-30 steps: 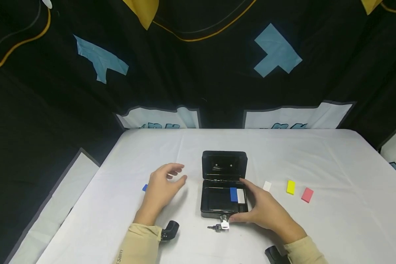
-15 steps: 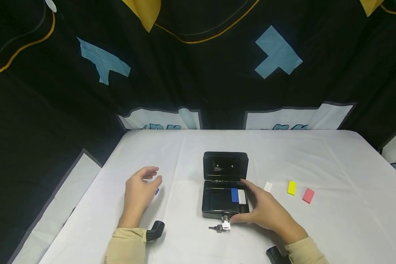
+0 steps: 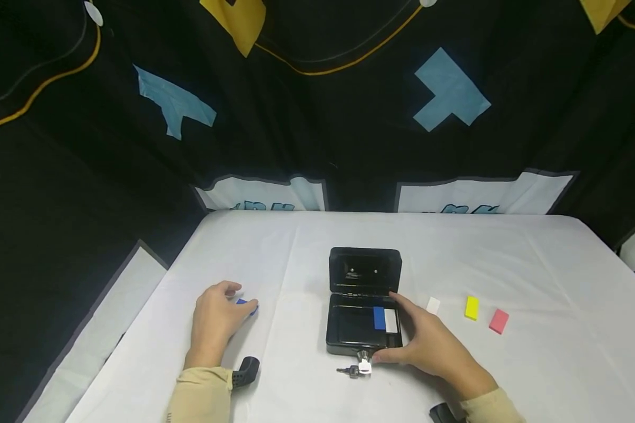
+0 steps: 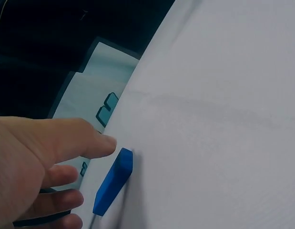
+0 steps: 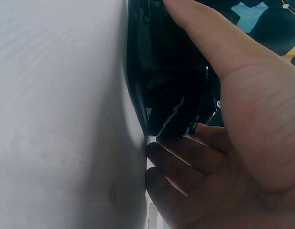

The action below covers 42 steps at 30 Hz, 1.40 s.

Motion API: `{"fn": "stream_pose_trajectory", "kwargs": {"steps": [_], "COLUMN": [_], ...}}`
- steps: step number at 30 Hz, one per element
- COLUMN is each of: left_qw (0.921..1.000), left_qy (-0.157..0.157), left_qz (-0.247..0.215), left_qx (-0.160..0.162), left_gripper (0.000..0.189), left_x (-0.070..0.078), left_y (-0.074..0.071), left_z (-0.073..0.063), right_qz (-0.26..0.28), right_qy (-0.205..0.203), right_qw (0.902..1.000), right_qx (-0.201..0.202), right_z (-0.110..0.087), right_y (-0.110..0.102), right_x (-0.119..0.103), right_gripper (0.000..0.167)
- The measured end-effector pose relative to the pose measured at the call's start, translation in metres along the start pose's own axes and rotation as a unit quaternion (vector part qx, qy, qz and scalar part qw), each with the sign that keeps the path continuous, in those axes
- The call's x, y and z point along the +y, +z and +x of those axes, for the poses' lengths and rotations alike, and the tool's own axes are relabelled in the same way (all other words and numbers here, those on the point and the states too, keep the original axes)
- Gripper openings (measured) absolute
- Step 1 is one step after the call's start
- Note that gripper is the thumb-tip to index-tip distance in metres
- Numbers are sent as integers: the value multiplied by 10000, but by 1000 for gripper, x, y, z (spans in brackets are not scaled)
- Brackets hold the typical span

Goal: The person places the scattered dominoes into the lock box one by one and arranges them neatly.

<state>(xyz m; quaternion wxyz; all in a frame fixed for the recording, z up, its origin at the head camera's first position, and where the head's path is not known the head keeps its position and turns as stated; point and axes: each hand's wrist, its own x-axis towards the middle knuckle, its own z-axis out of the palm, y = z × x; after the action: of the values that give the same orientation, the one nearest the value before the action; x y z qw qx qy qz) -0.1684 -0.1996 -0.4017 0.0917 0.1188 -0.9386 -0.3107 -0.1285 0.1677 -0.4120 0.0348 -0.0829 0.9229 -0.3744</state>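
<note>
Left of the black box (image 3: 347, 327), the blue block (image 4: 113, 183) lies just by the thumb tip of my left hand (image 3: 211, 318). Its fingers stay apart from its thumb, holding nothing. My right hand (image 3: 430, 342) grips the box's right side.

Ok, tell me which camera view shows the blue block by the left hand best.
The left wrist view: the blue block is large there, with nothing in front of it. The head view shows it small, partly covered by the left hand; the right wrist view does not show it.
</note>
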Motion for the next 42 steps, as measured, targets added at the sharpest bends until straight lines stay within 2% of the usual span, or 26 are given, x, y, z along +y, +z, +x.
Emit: {"fn": "stream_pose_trajectory", "kwargs": {"steps": [5, 13, 21, 30, 42], "left_qw": [9997, 9990, 9998, 9993, 9924], "left_qy": [-135, -9, 103, 257, 582], "left_qz": [127, 224, 43, -283, -1066], "left_qx": [-174, -385, -170, 29, 184], "left_gripper": [57, 61, 52, 45, 46], "left_x": [-1, 0, 2, 7, 21], "left_y": [1, 2, 5, 9, 14], "left_z": [-1, -2, 0, -3, -5], "right_qz": [-1, 40, 23, 22, -42], "right_qy": [-16, -13, -8, 69, 22], "right_qw": [10000, 10000, 10000, 10000, 10000], "right_qx": [26, 30, 61, 50, 76], "right_z": [-1, -1, -1, -1, -1], "right_y": [1, 0, 0, 4, 3], "right_x": [1, 2, 3, 1, 0], "right_gripper": [123, 122, 123, 125, 124]}}
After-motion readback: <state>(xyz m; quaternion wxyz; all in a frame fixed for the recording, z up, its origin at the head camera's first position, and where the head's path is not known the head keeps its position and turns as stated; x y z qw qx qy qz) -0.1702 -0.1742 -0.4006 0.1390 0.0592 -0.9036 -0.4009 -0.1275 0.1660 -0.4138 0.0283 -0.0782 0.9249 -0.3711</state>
